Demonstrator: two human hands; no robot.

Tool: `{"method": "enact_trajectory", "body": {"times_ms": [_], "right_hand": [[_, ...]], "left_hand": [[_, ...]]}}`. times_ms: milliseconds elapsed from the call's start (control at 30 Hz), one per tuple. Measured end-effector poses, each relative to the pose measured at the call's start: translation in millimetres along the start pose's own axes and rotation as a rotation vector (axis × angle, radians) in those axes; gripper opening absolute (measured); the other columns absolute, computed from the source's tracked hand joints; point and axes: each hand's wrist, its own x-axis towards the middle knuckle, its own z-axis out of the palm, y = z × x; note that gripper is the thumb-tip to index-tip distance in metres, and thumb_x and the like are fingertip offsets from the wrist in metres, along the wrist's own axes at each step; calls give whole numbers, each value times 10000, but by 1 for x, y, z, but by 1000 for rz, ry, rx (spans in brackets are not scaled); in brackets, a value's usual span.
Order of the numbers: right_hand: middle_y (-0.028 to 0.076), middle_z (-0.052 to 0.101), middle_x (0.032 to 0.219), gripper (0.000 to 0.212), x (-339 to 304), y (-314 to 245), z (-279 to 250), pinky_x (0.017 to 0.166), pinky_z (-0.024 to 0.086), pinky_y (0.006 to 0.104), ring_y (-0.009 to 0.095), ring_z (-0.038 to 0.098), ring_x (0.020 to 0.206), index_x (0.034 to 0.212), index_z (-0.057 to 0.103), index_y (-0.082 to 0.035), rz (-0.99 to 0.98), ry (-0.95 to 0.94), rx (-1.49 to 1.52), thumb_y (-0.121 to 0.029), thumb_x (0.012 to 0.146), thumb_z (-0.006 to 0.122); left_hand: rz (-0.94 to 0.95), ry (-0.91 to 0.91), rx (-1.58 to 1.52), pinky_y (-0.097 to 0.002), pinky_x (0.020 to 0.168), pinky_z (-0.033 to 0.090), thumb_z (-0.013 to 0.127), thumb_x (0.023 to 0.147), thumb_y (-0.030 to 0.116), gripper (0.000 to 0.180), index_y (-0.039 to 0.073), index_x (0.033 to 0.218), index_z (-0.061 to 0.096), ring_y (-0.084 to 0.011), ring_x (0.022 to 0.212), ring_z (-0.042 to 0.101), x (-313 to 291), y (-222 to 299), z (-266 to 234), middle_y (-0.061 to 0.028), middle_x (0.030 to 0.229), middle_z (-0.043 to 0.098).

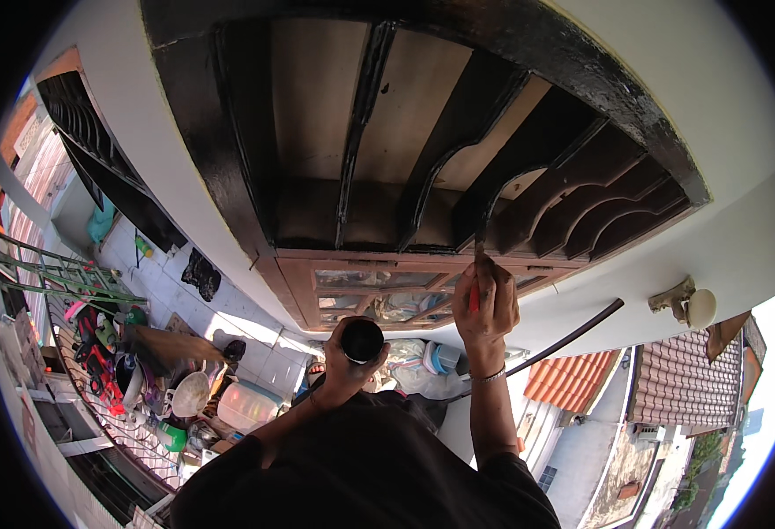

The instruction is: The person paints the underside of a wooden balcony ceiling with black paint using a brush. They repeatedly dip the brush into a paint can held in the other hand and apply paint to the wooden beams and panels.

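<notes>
My left hand (342,368) is wrapped round a small round container (363,340) with dark contents, held upright below the window. In my raised right hand (491,304) is a paintbrush (475,296) with a red handle. Its tip points up at the lower end of a curved wooden slat (515,167), seemingly touching it. The slats at the left and middle look glossy black. Those at the right, such as this brown slat (551,207), are duller. A thick dark frame (198,115) surrounds them, and a brown glazed window sash (295,291) sits below.
White wall (740,256) borders the frame. A wall lamp (699,309) and a dark pipe (573,335) are at the right. Lower left, a green ladder (70,273), a clear plastic box (248,406) and clutter stand on the tiled floor (154,273). Tiled roofs (683,379) lie beyond at right.
</notes>
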Motion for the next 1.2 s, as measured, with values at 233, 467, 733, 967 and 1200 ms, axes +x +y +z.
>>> {"method": "enact_trajectory", "body": {"times_ms": [233,467,733,967,1200], "right_hand": [[147,684,978,240,5,-7,5,652,592,341,266,702,794,1062,648,19,13,63,2,61,841,730],[130,693,970,236,-12,-7,7,645,585,343,265,707,788,1063,653,9,72,83,26,51,842,723],[145,690,972,254,-9,-3,-7,676,595,359,275,710,824,1065,652,17,109,7,56,60,830,738],[137,720,971,165,-11,0,-7,626,578,323,258,721,771,1043,682,0,104,19,18,37,883,706],[143,699,1006,256,2,0,-6,705,601,354,283,714,862,1069,660,-6,137,41,58,57,834,742]], "left_hand": [[-18,11,19,-312,783,565,890,754,129,477,15,1124,610,-162,847,694,-3,4,-5,-94,951,703],[34,28,64,-300,772,557,892,753,125,470,18,1115,613,-155,825,674,0,4,-8,-79,939,695],[-8,37,21,-301,780,557,895,752,129,486,24,1131,610,-156,841,676,0,-2,-8,-77,941,684],[19,11,44,-308,788,564,894,754,137,480,20,1126,614,-176,847,684,1,1,-3,-94,961,690],[3,-13,47,-320,781,570,904,745,141,490,24,1125,618,-193,831,701,-2,1,1,-94,939,702]]}}
